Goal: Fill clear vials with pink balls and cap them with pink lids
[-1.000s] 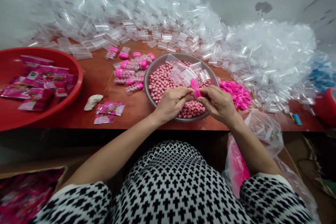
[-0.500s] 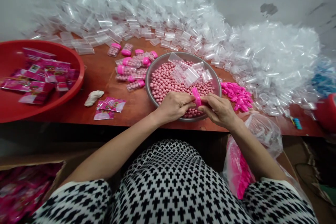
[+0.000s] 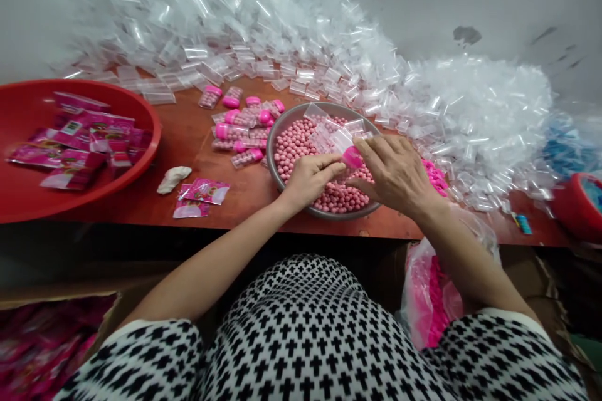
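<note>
Between the thumb and fingers of my left hand (image 3: 310,183) is a pink plastic cap (image 3: 352,157), held above a grey metal bowl (image 3: 271,166). My right hand (image 3: 399,172) is open, fingers spread, just right of the cap; whether it touches the cap I cannot tell. Pink bead-like balls (image 3: 294,149) fill the bowl, and several clear plastic tubes (image 3: 320,136) lie on top of them. Left of the bowl are small bottles (image 3: 232,131) with pink caps, filled with the balls. More loose pink caps (image 3: 436,178) are partly hidden behind my right hand.
A large heap of clear tubes (image 3: 301,37) runs along the wall. At the left stands a red basin (image 3: 153,138) with pink packets; two packets (image 3: 207,190) and a whitish lump (image 3: 173,179) lie nearby. A plastic bag (image 3: 435,301) of pink pieces hangs below the table edge.
My right hand has let go of the cap and spread its fingers, rising slightly. My left hand still holds the cap. The view has shifted slightly.
</note>
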`<state>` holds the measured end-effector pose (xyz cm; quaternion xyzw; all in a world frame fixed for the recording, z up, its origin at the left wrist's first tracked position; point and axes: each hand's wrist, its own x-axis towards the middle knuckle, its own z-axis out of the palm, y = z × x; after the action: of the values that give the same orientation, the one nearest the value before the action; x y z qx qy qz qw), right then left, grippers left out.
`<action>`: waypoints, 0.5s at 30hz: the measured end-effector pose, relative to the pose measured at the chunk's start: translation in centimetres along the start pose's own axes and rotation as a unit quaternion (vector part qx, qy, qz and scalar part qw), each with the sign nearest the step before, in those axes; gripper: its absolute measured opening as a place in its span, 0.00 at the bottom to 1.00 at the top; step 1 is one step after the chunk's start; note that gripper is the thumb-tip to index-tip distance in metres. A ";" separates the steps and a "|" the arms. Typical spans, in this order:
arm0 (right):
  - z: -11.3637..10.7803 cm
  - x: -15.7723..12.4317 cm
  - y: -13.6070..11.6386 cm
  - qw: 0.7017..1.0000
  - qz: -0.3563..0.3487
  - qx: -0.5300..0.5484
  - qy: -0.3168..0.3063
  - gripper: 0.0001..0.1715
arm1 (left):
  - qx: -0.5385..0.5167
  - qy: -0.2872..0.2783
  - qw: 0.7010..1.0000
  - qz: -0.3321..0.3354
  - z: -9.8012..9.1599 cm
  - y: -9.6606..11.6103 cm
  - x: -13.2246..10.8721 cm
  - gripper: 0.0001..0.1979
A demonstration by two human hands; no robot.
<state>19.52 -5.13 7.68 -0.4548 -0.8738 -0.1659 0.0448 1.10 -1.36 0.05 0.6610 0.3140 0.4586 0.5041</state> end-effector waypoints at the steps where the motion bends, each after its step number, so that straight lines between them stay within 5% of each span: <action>1: 0.8 -0.1 -0.5 1.000 0.027 0.004 0.007 0.41 | -0.013 0.013 1.000 -0.012 0.0 -0.1 0.1 0.11; 4: 3.2 -0.3 -2.1 0.995 0.091 0.022 0.042 0.47 | -0.032 0.023 0.999 -0.029 0.1 -0.4 0.4 0.11; 7: 5.0 0.1 -3.0 0.987 0.131 0.026 0.083 0.43 | -0.027 0.026 0.999 -0.030 0.2 -0.6 0.4 0.11; 15: 7.0 0.5 -2.0 0.979 0.116 0.007 0.166 0.35 | -0.007 0.019 0.999 -0.030 -0.1 -0.4 0.2 0.12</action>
<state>18.12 -3.47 0.77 -0.5190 -0.7968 -0.2261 0.2112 1.10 -1.05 -0.24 0.6385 0.3400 0.4584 0.5162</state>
